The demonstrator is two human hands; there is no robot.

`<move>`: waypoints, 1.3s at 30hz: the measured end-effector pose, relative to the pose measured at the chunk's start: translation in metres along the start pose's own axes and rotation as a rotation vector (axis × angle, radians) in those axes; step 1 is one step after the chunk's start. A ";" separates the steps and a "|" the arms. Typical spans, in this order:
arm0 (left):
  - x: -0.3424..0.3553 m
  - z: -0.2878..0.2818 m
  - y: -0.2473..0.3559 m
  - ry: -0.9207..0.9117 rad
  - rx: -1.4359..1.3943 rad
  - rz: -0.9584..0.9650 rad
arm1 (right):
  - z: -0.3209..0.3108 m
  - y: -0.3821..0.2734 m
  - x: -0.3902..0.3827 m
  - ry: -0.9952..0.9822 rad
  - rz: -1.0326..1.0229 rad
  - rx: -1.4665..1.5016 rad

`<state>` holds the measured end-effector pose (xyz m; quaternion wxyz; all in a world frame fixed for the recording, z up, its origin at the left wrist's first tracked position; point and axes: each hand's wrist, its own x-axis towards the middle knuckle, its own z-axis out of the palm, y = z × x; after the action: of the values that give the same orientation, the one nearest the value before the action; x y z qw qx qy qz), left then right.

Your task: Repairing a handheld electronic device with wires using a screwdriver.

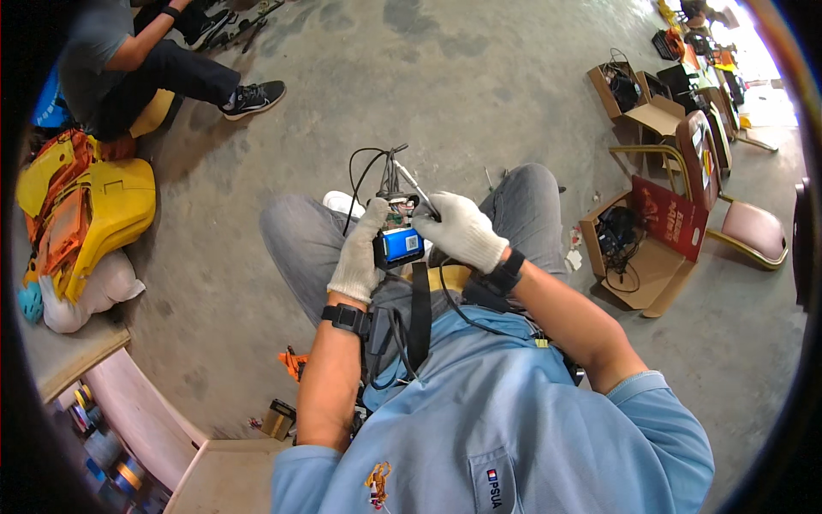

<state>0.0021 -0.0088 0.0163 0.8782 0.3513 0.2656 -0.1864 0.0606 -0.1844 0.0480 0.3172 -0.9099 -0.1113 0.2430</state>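
Note:
Above my lap is a small black electronic device with exposed wiring and a blue battery pack (401,246) at its lower part. My left hand (360,248), in a white knit glove, grips it by the left side. My right hand (458,227), also gloved, is closed at its upper right around what looks like a cable; the fingertips are partly hidden. Black cables (373,151) loop up from the top, beside a thin silvery sleeved lead (407,176). A black strap (420,313) hangs below.
A seated person (145,60) is at upper left, above piled yellow and orange plastic parts (120,206). On the right are open cardboard boxes with cables (651,295) and chairs (749,227). A wooden bench edge (81,368) is at lower left; concrete floor (411,68) lies ahead.

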 end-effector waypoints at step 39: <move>0.003 -0.006 -0.005 -0.075 0.094 -0.036 | -0.016 0.013 -0.001 -0.154 0.124 0.369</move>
<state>-0.0001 -0.0083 0.0087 0.8665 0.3801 0.2299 -0.2276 0.0682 -0.2031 0.0512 0.4535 -0.8202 -0.0323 0.3471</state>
